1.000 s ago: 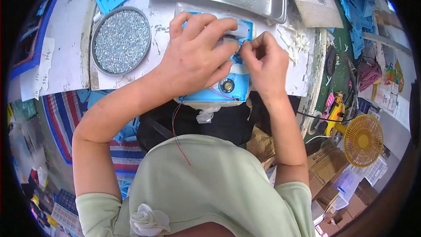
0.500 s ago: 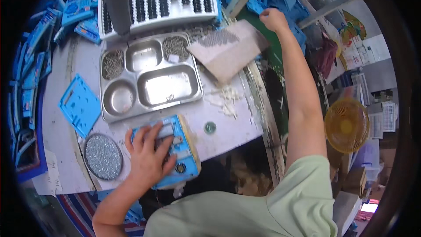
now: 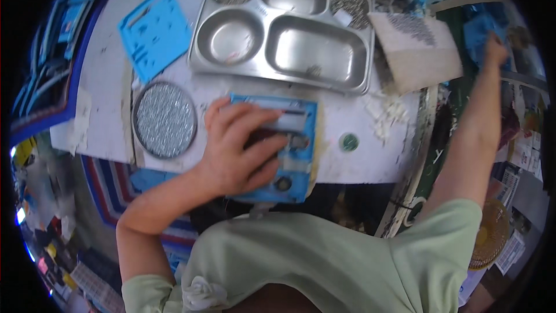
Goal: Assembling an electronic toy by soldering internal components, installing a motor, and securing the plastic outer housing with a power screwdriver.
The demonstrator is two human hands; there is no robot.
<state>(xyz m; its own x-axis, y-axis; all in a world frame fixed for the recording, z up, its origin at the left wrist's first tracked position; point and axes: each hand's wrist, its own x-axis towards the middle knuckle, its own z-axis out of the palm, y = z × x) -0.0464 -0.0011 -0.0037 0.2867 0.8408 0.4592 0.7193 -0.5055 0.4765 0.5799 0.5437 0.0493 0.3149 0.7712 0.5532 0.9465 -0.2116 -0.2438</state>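
Observation:
My left hand lies over a blue plastic casing at the table's near edge, fingers apart and bent. Its fingertips touch a silvery block set in the casing. Far to the right, my right arm is stretched out. My right hand, blurred, is closed at the edge of a blue plastic panel; its fingertips are hard to make out. Beyond the casing stands a steel compartment tray with small metal screws in its far corners. Left of my left hand sits a round dish full of small silvery pins.
Another blue plate lies left of the tray. A folded beige cloth with dark bits, white scraps and a green disc are on the right. Blue casings fill a bin at left. A yellow basket stands at lower right.
The view has swung, so the table things sit higher and further right. A blue panel now shows right at my right hand. My left hand stays on the casing.

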